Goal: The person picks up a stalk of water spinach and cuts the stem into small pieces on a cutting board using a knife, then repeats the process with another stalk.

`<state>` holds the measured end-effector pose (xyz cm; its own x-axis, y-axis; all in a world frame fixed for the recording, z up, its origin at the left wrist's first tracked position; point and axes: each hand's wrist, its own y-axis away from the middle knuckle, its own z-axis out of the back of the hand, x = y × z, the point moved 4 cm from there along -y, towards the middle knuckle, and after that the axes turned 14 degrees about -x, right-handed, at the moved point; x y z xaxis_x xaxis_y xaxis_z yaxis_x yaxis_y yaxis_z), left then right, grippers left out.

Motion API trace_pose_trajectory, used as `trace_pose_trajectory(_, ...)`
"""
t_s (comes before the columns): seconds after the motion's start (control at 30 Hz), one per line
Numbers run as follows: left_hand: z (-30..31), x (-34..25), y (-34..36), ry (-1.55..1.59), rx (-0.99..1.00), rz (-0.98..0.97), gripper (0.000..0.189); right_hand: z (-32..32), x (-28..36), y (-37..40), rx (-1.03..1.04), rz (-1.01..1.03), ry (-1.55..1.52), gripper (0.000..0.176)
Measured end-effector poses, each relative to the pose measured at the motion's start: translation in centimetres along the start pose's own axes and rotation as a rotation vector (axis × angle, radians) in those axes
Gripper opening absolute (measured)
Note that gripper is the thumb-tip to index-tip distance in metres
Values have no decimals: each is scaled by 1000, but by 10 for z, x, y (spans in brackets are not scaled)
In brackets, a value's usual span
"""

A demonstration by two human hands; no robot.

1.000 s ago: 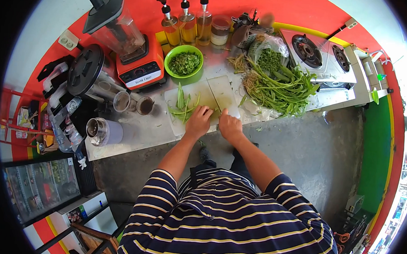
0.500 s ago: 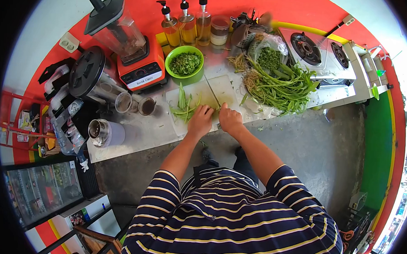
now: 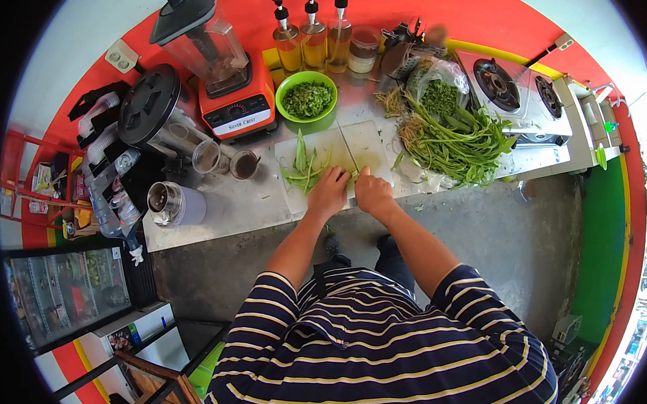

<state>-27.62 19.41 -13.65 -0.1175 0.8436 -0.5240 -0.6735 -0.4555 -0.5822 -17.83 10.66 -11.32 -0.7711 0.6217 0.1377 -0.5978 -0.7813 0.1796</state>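
Note:
A white cutting board lies on the counter with green leafy stems on its left part. My left hand presses on the stems' right end, fingers curled together. Beside it, my right hand is closed around the handle of a knife, whose thin blade points away from me over the board. The handle is mostly hidden by my fingers. Just beyond the board stands a green bowl full of chopped greens.
A pile of leafy greens lies right of the board, near a stove. Behind are pump bottles and a red blender. Two cups and a steel-topped container stand at left.
The whole view has shifted, so the counter and its objects appear slightly further right. Both hands remain at the board, with the knife still in my right hand.

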Motion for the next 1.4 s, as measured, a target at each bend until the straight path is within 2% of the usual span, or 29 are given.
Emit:
trace_pose_trajectory(0.13, -1, 2, 1, 0, 27, 11, 25, -12, 3, 26, -51, -88, -42, 30)
trace_pose_trajectory(0.2, 0, 1, -1, -7, 13, -47, 24, -16, 3, 26, -44, -129, -88, 29)
trace_pose_trajectory(0.33, 0, -1, -1, -15, 17, -8, 24, -10, -4, -1, -85, -54, -103, 27)
trace_pose_trajectory(0.43, 2, -2, -1, -61, 22, -61, 23, -6, -4, 5, -7, -68, -133, 33)
trace_pose_trajectory(0.63, 3, -2, -2, -102, 28, -87, 22, -17, 3, 26, -18, -161, -133, 27)
trace_pose_trajectory(0.8, 1, -1, -1, -106, 10, -67, 21, -14, -2, 1, -70, -44, -89, 31)
trace_pose_trajectory(1.03, 2, -1, -2, -90, 34, -66, 22, -25, 5, 26, -44, -149, -120, 29)
trace_pose_trajectory(1.23, -1, 2, -1, -54, -2, -47, 15, -12, 4, 5, -72, -28, -93, 30)
trace_pose_trajectory(1.4, 1, 1, -6, -12, -55, -51, 10, -23, 11, 30, -63, -158, -101, 26)
